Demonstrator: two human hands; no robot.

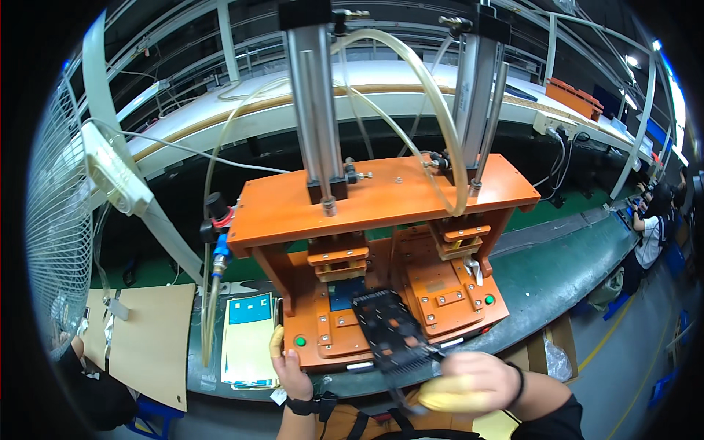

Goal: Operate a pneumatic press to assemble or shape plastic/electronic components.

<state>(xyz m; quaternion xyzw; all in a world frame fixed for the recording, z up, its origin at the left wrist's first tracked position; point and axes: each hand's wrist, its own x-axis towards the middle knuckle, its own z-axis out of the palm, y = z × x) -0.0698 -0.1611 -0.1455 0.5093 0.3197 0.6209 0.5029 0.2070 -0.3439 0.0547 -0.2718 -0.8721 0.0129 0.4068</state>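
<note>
A black rectangular plastic part with ribs and slots (pixel 392 330) is tilted in front of the orange two-cylinder press (pixel 381 194). My right hand (pixel 473 381), with yellow covers on its fingers, is closed on the part's near end, slightly blurred by motion. My left hand (pixel 292 375) is at the press base's left front corner, beside a green button (pixel 300 342). Its thumb and a yellow-covered finger point upward and apart, with nothing seen between them. Under the press's left clamp lies a dark blue piece (pixel 346 293), partly hidden by the black part.
Left of the press lies a stack of pale yellow sheets (pixel 249 345) with a blue piece on top. A cardboard sheet (pixel 154 345) and a wire fan (pixel 62 213) stand farther left. Air hoses (pixel 440 110) loop above. Another person (pixel 649 231) sits far right along the green bench (pixel 565 257).
</note>
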